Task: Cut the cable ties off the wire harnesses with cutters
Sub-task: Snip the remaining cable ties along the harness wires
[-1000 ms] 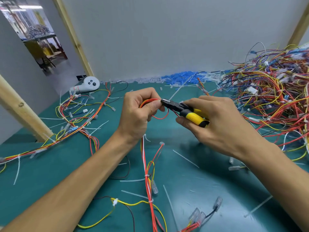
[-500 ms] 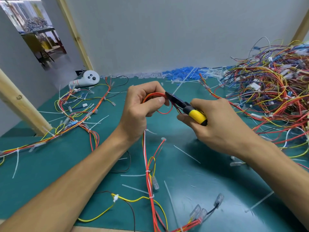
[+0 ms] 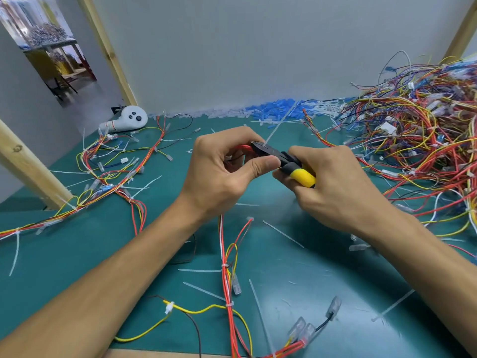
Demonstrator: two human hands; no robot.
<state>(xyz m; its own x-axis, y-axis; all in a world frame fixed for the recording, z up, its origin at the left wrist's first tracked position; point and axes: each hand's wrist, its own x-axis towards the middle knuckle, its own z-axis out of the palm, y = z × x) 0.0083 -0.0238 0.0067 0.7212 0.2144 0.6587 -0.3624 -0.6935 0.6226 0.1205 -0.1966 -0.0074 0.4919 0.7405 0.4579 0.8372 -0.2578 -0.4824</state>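
The grip of the left hand (image 3: 222, 174) is curled round the red wires at the top of a wire harness (image 3: 223, 249), with the thumb stretched toward the tool. The grip of the right hand (image 3: 338, 189) is wrapped round the yellow-and-black handles of the cutters (image 3: 303, 177). The left fingers cover most of the held loop, so the tie under the tool cannot be made out. Whether the black cutter head is closed or parted is not clear either. A thin white strip (image 3: 280, 122) rises from the head's tip; it may be a tie tail or may lie on the tabletop (image 3: 77, 254) behind, and I cannot tell which. The head sits just beyond the left thumb, against the red wires. Below the left wrist the harness drops to the tabletop and runs to the lower edge, which cuts it off. Two white cable ties (image 3: 226, 265) are round it. A big tangle of harnesses (image 3: 413, 140) lies to the right, partly out of frame, and loose cut ties (image 3: 282, 233) lie scattered.
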